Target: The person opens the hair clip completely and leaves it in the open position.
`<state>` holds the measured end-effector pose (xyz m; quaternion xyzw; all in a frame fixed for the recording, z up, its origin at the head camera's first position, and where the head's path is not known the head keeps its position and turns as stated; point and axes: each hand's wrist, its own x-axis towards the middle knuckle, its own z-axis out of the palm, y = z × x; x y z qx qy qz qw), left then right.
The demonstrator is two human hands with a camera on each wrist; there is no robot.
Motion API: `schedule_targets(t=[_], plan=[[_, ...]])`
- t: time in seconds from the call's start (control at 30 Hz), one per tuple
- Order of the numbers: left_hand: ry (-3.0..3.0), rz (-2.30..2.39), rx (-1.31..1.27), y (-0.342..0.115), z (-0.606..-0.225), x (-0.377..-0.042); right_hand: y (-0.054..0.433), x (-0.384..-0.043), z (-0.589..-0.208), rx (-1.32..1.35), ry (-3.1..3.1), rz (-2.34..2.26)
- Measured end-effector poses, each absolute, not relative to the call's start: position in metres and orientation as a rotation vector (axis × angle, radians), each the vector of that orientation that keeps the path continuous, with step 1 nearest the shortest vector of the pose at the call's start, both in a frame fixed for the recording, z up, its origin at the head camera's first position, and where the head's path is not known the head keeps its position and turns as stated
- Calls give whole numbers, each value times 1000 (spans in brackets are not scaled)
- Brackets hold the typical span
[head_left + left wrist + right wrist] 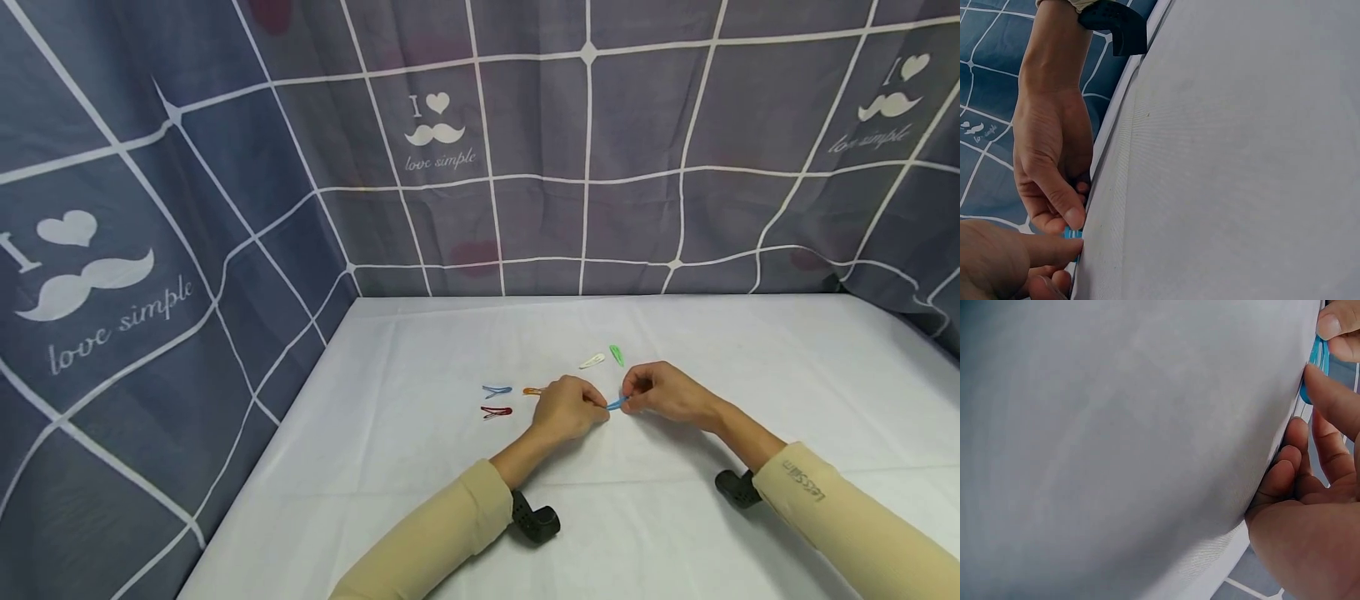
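Observation:
A bright blue hair clip (617, 404) is held just above the white cloth, between two hands. The left hand (572, 408) pinches one end of it between thumb and finger. From the other side the right hand (666, 393) pinches the opposite end. Close up in the right wrist view, the blue clip (1323, 356) spans both sets of fingertips, partly covered by them. Whether it is snapped or unsnapped I cannot tell. Just behind the left hand lies an orange hair clip (532, 391), partly hidden by that hand.
Left of the hands lie a second blue clip (497, 390) and a red clip (497, 412), both with prongs spread. Farther back are a white clip (592, 361) and a green clip (617, 355). A checked curtain (540, 225) hangs behind the white-covered table (420, 517).

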<state>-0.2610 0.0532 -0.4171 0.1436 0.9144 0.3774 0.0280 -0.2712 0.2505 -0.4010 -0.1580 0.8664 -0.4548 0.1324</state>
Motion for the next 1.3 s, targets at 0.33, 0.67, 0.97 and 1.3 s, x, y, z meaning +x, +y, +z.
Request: schedule_targets(t=[0.33, 0.67, 0.97, 1.3], plan=[[2834, 1128, 438, 54, -415, -261, 251, -270, -398, -457, 2471, -1301], [2831, 1133, 456, 54, -416, -260, 249, -269, -399, -507, 2498, -1245], [2829, 1165, 461, 53, -419, -259, 251, -265, -400, -463, 2523, -1252], [2756, 1271, 491, 49, -417, -258, 265, -264, -400, -470, 2366, -1421]])
